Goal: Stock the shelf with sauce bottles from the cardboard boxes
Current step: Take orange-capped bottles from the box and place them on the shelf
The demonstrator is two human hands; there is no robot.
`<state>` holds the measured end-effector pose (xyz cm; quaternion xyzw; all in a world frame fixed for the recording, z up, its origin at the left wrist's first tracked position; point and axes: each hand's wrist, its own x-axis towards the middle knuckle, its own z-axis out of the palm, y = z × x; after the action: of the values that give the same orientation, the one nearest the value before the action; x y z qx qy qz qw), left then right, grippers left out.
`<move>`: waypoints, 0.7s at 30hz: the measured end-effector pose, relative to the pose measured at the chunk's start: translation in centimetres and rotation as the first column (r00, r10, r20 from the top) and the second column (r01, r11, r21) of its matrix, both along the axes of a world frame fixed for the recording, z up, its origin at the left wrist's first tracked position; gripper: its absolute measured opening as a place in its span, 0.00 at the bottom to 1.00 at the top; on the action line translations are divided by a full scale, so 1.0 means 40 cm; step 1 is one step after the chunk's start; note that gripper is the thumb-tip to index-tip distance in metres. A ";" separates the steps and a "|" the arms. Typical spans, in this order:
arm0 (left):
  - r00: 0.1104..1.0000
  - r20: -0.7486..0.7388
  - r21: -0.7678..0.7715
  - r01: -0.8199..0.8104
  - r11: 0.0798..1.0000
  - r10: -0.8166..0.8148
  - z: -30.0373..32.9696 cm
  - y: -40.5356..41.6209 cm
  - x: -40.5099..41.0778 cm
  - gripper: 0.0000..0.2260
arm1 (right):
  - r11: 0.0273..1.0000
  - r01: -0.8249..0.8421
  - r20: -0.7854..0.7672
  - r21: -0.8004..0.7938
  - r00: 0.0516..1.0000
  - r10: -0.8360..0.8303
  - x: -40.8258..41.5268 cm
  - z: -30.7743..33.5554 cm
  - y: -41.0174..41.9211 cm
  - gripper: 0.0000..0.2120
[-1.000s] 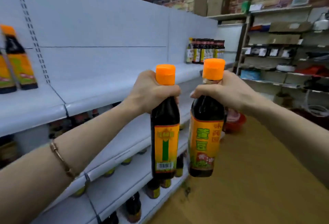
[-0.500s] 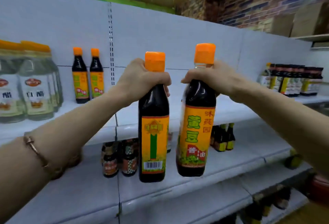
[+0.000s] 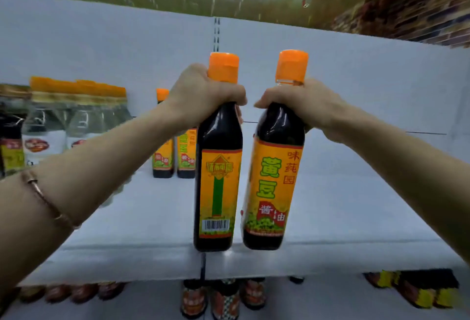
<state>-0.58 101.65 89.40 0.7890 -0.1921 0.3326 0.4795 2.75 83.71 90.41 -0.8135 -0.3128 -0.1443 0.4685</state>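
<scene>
Sauce bottles, two of them, dark with orange caps and orange labels, held upright by the neck over the front of a white shelf [image 3: 330, 218]: left bottle [image 3: 218, 179] gripped in the left hand [image 3: 203, 95], right bottle [image 3: 274, 179] gripped in the right hand [image 3: 300, 103], fingers curled tight, bottles just beside each other, bases apparently not yet set down. Already stocked at the back: two matching bottles [image 3: 175, 154], standing beside clear bottles [image 3: 76, 116] further left. Judged early in the job, with most of the shelf bare; cardboard boxes not in view.
</scene>
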 end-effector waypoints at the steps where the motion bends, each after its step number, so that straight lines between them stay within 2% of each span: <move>1: 0.999 -0.008 0.001 -0.038 0.999 0.038 -0.003 0.022 0.016 0.26 | 0.999 -0.039 -0.007 -0.003 0.999 0.039 0.027 -0.004 0.019 0.09; 6: 0.962 -0.004 -0.015 -0.271 0.962 0.271 -0.016 0.121 0.081 0.29 | 0.983 -0.181 -0.012 -0.031 0.983 0.181 0.155 -0.006 0.118 0.09; 12: 0.872 -0.024 0.034 -0.488 0.872 0.488 -0.024 0.203 0.110 0.14 | 0.957 -0.283 -0.032 -0.068 0.959 0.282 0.269 -0.029 0.240 0.09; 15: 0.874 -0.045 0.035 -0.483 0.875 0.484 -0.051 0.249 0.128 0.13 | 0.952 -0.286 -0.070 -0.112 0.957 0.280 0.309 -0.061 0.303 0.12; 18: 0.889 -0.048 -0.032 -0.457 0.889 0.455 -0.066 0.298 0.145 0.12 | 0.960 -0.268 -0.102 -0.087 0.961 0.259 0.341 -0.080 0.346 0.16; 21: 0.906 -0.058 -0.030 -0.421 0.907 0.419 -0.073 0.330 0.167 0.12 | 0.976 -0.203 -0.037 -0.081 0.979 0.200 0.356 -0.090 0.373 0.15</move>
<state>6.10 114.86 86.49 0.8098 0.0011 0.4120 0.4177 16.99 98.63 86.82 -0.7986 -0.3929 -0.0711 0.4503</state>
